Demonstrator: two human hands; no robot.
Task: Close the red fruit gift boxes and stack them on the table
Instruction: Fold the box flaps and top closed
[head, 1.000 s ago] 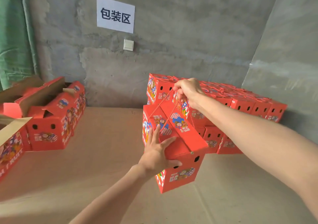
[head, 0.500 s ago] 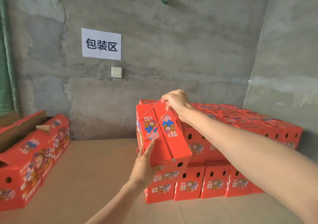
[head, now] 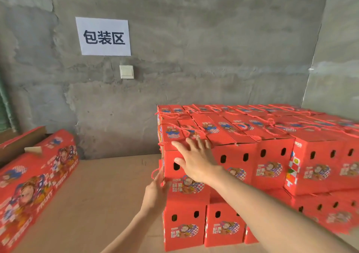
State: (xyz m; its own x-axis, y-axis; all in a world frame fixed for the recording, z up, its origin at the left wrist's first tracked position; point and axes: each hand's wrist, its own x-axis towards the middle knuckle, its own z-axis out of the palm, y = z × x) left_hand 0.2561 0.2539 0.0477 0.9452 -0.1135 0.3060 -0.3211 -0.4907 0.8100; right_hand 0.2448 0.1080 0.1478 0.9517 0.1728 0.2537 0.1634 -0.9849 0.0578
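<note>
Head view: you are laying your right hand (head: 196,161) flat, fingers spread, against the top front edge of the red box (head: 187,185), grasping nothing. Your left hand (head: 155,192) is pressing open-fingered on its left side. The box is sitting on the stack's (head: 272,155) upper layer, at its left front corner. Pushing unevenly risks skewing it off the box beneath, and the rope handle (head: 155,172) dangling at that corner could snag your fingers.

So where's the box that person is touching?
Head view, centre: the box tops the left end of the stack, right hand on its front, left hand at its left edge.
</note>
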